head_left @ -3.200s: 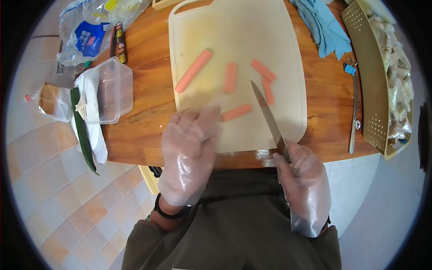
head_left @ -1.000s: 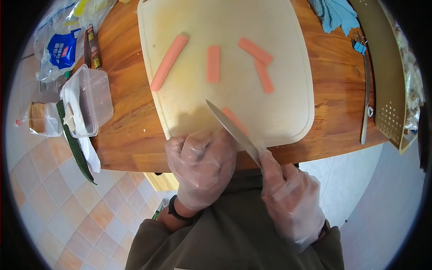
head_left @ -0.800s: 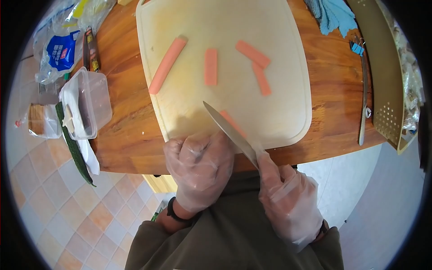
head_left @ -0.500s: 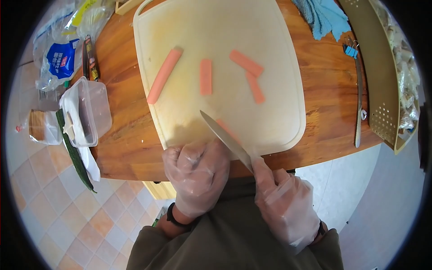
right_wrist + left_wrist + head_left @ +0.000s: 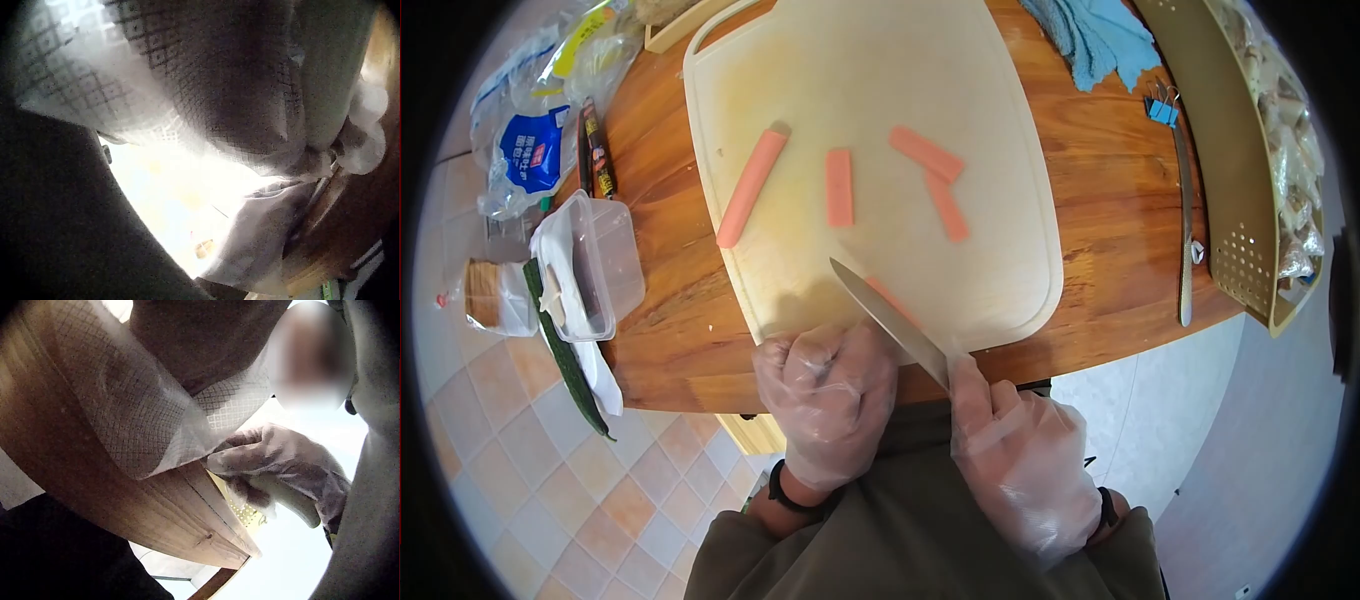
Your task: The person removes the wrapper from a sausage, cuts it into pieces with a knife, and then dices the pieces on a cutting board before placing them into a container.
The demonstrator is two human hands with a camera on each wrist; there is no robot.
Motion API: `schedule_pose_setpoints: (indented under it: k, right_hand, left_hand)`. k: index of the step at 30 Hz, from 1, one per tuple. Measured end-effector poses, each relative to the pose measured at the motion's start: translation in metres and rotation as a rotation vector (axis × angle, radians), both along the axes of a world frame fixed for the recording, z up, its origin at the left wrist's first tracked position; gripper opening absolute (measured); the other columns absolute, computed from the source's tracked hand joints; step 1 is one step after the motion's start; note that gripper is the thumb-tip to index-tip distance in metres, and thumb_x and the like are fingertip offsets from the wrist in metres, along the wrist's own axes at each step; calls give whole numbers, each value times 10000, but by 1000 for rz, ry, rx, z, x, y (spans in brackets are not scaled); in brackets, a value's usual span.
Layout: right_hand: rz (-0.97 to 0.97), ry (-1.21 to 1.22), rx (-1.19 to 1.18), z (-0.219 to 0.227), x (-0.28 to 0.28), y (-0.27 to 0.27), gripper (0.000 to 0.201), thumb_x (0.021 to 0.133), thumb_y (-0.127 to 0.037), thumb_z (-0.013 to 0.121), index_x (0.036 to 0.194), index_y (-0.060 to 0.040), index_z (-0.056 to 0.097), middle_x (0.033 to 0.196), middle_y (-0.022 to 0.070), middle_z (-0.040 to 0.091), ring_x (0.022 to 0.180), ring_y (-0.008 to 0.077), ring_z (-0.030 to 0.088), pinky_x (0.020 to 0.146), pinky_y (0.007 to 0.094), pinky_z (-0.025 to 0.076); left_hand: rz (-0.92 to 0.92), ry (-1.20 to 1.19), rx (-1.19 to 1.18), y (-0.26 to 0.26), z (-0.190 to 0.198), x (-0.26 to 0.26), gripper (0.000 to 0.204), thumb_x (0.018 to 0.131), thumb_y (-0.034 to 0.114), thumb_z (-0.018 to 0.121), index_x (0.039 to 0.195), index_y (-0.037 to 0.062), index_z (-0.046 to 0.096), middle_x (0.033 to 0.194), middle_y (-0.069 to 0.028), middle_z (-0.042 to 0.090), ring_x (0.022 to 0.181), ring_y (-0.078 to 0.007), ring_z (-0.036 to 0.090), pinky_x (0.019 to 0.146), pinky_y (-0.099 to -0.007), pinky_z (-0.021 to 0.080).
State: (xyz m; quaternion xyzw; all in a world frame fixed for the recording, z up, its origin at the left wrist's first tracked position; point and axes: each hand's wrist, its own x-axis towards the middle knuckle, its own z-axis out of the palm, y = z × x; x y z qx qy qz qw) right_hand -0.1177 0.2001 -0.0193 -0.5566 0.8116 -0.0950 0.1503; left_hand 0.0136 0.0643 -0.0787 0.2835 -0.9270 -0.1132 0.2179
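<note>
My gloved right hand (image 5: pixel 1020 450) grips a kitchen knife (image 5: pixel 890 315) by its handle, index finger stretched toward the blade. The blade lies lengthwise along a pink ham sausage piece (image 5: pixel 897 304), covering part of it. Beside the blade, my gloved left hand (image 5: pixel 830 400) is curled at the near edge of the cream cutting board (image 5: pixel 1000 280), its fingertips close against the piece; they are hidden from above. Farther up the board lie a longer sausage (image 5: pixel 752 188), a flat cut piece (image 5: pixel 839 188) and two overlapping pieces, one thicker (image 5: pixel 926 153) and one thinner (image 5: pixel 946 207).
On the left stand a clear plastic box (image 5: pixel 612 265), a cucumber (image 5: pixel 568 350) and a plastic bread bag (image 5: pixel 535 150). To the right are a blue cloth (image 5: pixel 1100 45), long metal tongs (image 5: pixel 1185 220) with a blue clip (image 5: pixel 1162 110), and a perforated basket (image 5: pixel 1245 230) of wrapped items.
Since the oldest frame, the near sausage piece has turned to line up with the blade. The knife came left onto it, and the left hand settled beside it. Lately only the view shifts.
</note>
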Motion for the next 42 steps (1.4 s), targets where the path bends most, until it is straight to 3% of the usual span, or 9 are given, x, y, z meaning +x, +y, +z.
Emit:
schedule_pose_setpoints:
  k: [11,13,19,23,25,28,35,37,42]
  right_hand:
    - [33,49,86,4,2,-5,445,808,-48,720,1237,57,668,663,7,498,522,151,524,478,327,440]
    - [89,166,27,-1,2,-3,276,812,-127,686,1059,-6,669,654,-33,434,527,86,477,452,271,354]
    - [111,188,23,0,2,-3,195,794,-105,704,952,-11,640,654,-29,441,532,90,476,457,273,349]
    - [128,197,37,3,2,-3,175,812,-108,710,936,-13,630,654,-29,444,533,93,474,456,279,339]
    - [79,121,98,7,5,-3,355,826,-54,700,1159,51,633,691,24,495,546,157,535,478,331,435]
    - [121,202,36,2,4,-3,157,845,-106,721,940,-18,632,653,-30,446,537,90,465,473,283,336]
    - [132,200,108,7,1,-4,240,861,-36,710,1076,32,627,676,14,458,532,155,508,456,337,410]
    - [178,268,60,3,-2,-3,170,903,-129,741,901,-37,598,640,-35,425,539,94,452,485,294,336]
    - [173,293,55,-9,3,-1,166,891,-101,714,848,-72,557,650,-24,437,533,99,448,465,301,328]
  left_hand:
    - [22,2,59,0,1,-1,450,630,36,829,1062,149,780,1019,-1,571,893,-269,541,775,-418,450]
    - [17,-5,54,0,2,0,442,632,26,826,1056,141,778,1021,-7,572,886,-272,542,768,-422,450]
    - [6,6,5,-1,0,0,424,654,-1,813,1055,129,776,1005,-16,573,867,-277,539,750,-425,444]
    - [9,4,19,-2,2,-2,423,654,-6,812,1053,128,775,995,-16,572,857,-277,537,743,-423,439]
    - [4,22,18,-2,2,-3,429,650,-15,811,1053,126,774,992,-14,570,850,-276,536,738,-418,436]
    - [6,14,7,-2,2,-4,434,649,-21,814,1056,123,772,991,-13,572,846,-272,536,737,-412,436]
    - [2,57,26,-3,-1,-3,419,665,-24,828,1055,119,773,988,-22,575,842,-266,539,734,-407,436]
    - [-21,77,2,-4,-2,-4,423,667,-26,841,1061,111,771,983,-28,582,847,-267,545,731,-409,435]
    - [-11,51,23,-4,3,-6,428,666,-22,857,1065,106,769,968,-28,591,843,-266,552,726,-401,433]
